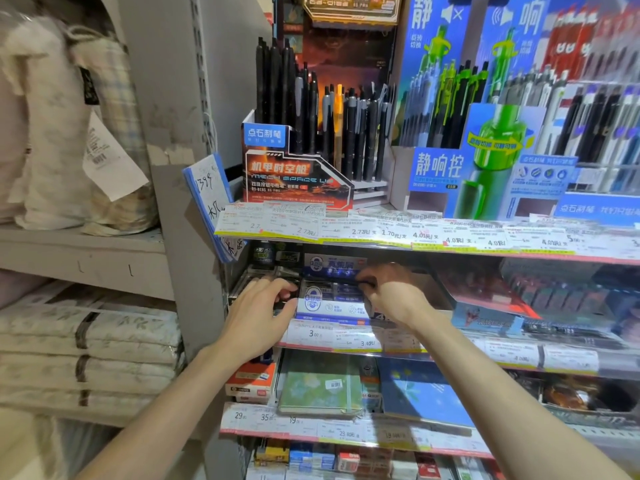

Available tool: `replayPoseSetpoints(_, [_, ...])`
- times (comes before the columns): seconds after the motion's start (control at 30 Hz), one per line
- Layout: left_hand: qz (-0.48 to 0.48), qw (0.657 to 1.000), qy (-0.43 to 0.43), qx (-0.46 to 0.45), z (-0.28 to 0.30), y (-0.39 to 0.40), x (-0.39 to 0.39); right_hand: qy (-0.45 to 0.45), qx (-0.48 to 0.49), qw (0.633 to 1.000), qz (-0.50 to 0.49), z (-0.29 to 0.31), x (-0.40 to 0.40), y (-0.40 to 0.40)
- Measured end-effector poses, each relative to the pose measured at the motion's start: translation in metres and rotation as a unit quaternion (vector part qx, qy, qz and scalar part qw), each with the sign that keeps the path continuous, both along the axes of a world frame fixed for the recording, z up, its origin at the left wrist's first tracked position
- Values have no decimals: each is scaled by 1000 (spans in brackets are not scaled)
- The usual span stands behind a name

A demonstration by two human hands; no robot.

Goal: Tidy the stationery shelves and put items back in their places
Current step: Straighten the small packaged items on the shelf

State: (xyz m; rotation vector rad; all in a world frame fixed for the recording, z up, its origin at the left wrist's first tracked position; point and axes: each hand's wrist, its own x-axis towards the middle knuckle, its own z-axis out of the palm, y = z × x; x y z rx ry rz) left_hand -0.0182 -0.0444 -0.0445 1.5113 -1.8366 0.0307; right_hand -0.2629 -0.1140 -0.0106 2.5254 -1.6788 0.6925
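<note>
Both my hands reach into the second shelf of a stationery rack. A blue and white pen display box (330,301) stands there between them. My left hand (258,315) lies against the box's left side, fingers bent over a clear tray (254,277) beside it. My right hand (389,294) is at the box's right top corner and pinches a dark pen (349,282) that lies across the box. The pen's far end is blurred.
Above, a shelf carries a black pen display (311,133) and a blue and green pen display (485,133) behind price labels (381,232). Below lie notebooks (320,389) and small boxes (251,379). Left of the grey upright (180,202) are stacked bagged textiles (86,341).
</note>
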Motion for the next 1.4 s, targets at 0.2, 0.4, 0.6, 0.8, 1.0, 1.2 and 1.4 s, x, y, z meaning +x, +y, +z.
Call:
replayPoseSetpoints(0.2, [-4,1000,9,-1,9,3,0,-52,-46,998,8,2,-10,28])
replayPoseSetpoints(0.4, [-73,996,-19,-39,15,14,3,-68,-69,994,55,4,-22,65])
replayPoseSetpoints(0.6, [-152,984,-18,-87,25,30,3,-117,-63,988,76,15,-36,95])
replayPoseSetpoints(0.8, [-222,963,6,-150,53,51,-12,-122,-90,980,126,49,-43,121])
replayPoseSetpoints(1.0, [-218,951,14,-218,104,51,-18,-40,-199,968,148,103,-37,128])
replayPoseSetpoints(1.2, [-213,952,28,-219,149,37,-21,21,-271,953,132,140,-14,119])
replayPoseSetpoints(1.4, [-178,952,23,-249,174,21,-20,20,-234,966,104,159,6,103])
